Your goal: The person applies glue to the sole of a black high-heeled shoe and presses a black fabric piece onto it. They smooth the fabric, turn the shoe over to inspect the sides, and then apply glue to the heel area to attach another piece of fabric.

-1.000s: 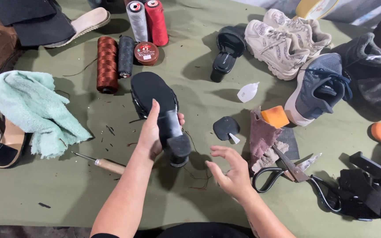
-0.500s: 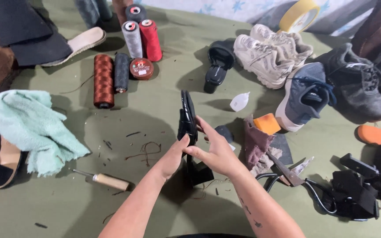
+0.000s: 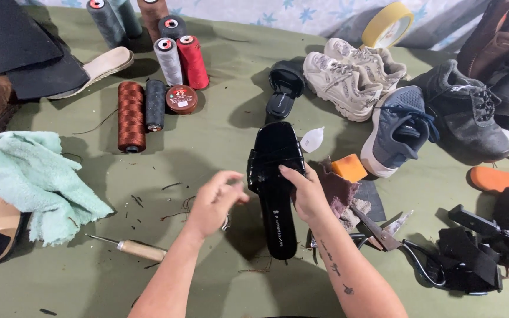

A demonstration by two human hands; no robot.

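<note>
A glossy black slide sandal [image 3: 275, 176] lies upper side up on the green table cover [image 3: 219, 135], its heel toward me. My right hand [image 3: 307, 191] grips its right edge near the strap, thumb on the footbed. Just left of the sandal is my left hand [image 3: 213, 203], fingers loosely spread and blurred, apparently holding nothing. A second black sandal [image 3: 284, 94] lies farther back.
Thread spools [image 3: 166, 70] stand and lie at the back left. A light green towel [image 3: 27, 182] and a wooden-handled awl [image 3: 136, 249] are at the left. Scissors [image 3: 378, 232], an orange block [image 3: 349, 168], a brownish rag [image 3: 337, 191], sneakers [image 3: 349, 79] and dark shoes crowd the right.
The sandal went from sole up in my left hand, through standing on edge between both hands, to upper side up. My left hand has let go; my right hand now grips it.
</note>
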